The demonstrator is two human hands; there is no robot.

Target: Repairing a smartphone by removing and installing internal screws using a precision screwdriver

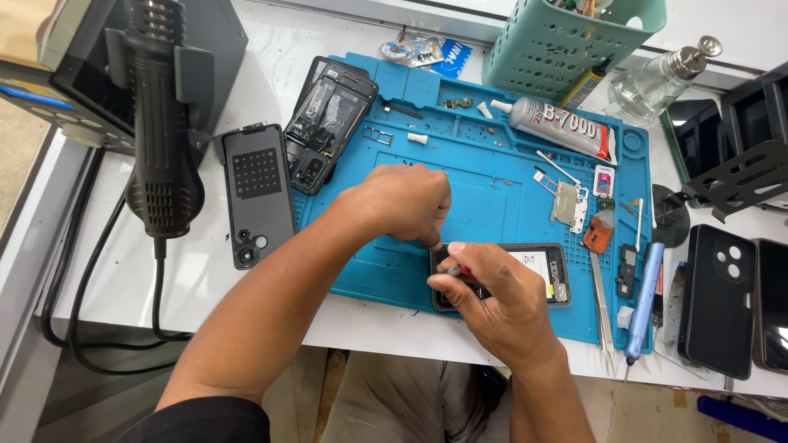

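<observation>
An opened phone body [548, 275] lies on the blue work mat [484, 176] near the table's front edge, its insides facing up. My left hand [406, 201] rests on the mat with its fingertips pressed onto the phone's left end. My right hand [492, 299] covers the phone's left half and pinches a small red-tipped tool [456, 269] against it. What lies under the fingers is hidden.
A grey phone back cover [256, 193] and a black phone frame [328, 123] lie at left. A hot-air gun [160, 123] stands in its holder. A glue tube [562, 125], teal basket [566, 41], blue screwdriver [644, 299], tweezers [601, 308], small parts and black phone cases [722, 299] sit at right.
</observation>
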